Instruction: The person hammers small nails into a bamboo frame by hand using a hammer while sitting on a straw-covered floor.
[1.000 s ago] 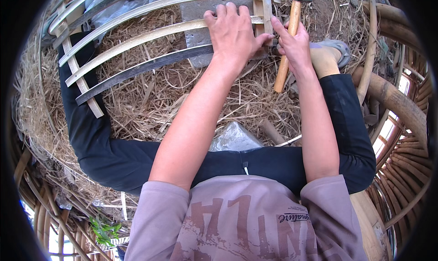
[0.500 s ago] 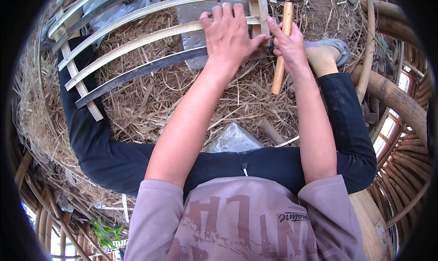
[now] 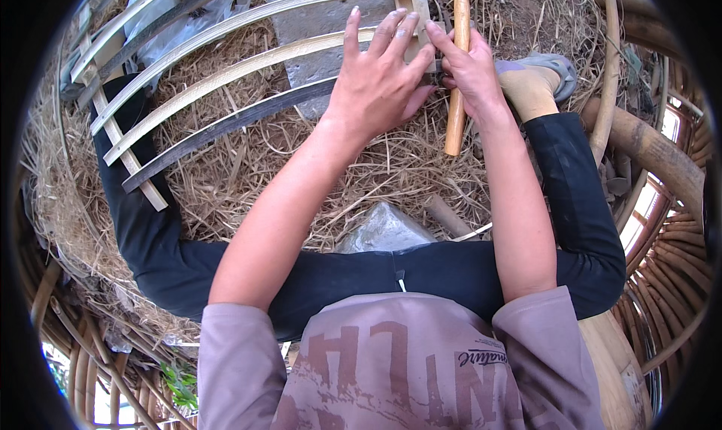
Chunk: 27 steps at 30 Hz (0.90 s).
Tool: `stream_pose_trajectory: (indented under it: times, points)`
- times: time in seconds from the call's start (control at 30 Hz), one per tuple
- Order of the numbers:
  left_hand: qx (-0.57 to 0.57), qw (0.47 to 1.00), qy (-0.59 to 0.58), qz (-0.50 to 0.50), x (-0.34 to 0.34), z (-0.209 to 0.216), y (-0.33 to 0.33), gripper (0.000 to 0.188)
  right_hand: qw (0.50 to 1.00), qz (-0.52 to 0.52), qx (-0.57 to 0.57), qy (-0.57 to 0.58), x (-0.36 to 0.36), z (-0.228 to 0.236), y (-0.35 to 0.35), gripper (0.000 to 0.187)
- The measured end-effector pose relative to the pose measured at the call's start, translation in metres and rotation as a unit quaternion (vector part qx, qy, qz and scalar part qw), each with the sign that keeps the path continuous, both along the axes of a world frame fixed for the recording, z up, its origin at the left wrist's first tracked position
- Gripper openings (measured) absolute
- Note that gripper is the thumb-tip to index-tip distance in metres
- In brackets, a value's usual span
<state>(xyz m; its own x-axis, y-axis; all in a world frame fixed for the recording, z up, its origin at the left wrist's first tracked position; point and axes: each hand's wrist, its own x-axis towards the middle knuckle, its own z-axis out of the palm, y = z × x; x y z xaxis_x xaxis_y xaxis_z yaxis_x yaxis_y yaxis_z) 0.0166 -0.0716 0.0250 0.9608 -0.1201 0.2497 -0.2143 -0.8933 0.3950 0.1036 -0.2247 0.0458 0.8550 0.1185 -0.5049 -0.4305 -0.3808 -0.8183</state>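
Note:
A slatted frame of pale and dark strips (image 3: 248, 61) spans the upper left, joined by a left crosspiece (image 3: 124, 148) and a right crosspiece (image 3: 418, 9). Over the strips' right ends lies my left hand (image 3: 380, 84), its fingers apart and its index finger bent toward the right crosspiece. My right hand (image 3: 472, 72) grips a hammer (image 3: 456, 121) with a wooden handle, metal head pointing away from me. The right thumb and index finger reach to the crosspiece, close to the left fingertips. Whether anything small sits between the fingertips cannot be made out.
A grey stone slab (image 3: 289, 35) lies beneath the strips, on straw-covered ground (image 3: 301, 182). A clear plastic bag (image 3: 180, 16) is at the upper left. Bent bamboo poles (image 3: 654, 151) stand at right. A grey block (image 3: 383, 230) rests near my legs.
My left hand has shifted slightly left and lifted its fingers, its index finger now nearer the right hand. The frame and hammer appear slightly farther left; the hammer stays in my right hand.

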Motion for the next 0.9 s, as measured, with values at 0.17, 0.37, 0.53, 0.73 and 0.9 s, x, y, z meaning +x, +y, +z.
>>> stream_pose_trajectory:
  times: [0.17, 0.37, 0.53, 0.73, 0.9]
  points:
    - [0.077, 0.995, 0.040, -0.048, 0.013, -0.001, 0.004, 0.072, 1.000, 0.007, 0.014, 0.005, 0.005, -0.002, -0.006, 0.049]
    - [0.109, 0.990, 0.051, -0.078, 0.015, -0.011, 0.002, 0.077, 1.000, 0.009, 0.024, 0.009, 0.004, -0.003, -0.006, 0.049]
    - [0.077, 0.993, 0.038, -0.079, 0.013, -0.018, 0.001, 0.073, 1.000, 0.015, 0.018, 0.018, 0.005, 0.000, -0.006, 0.050]
    - [0.143, 0.986, 0.068, -0.045, 0.015, -0.012, 0.000, 0.076, 0.999, 0.007, 0.025, 0.019, 0.003, -0.001, -0.003, 0.048]
    - [0.173, 0.981, 0.074, -0.058, 0.028, -0.012, 0.008, 0.079, 0.999, 0.017, 0.019, 0.028, 0.006, -0.001, -0.008, 0.045]
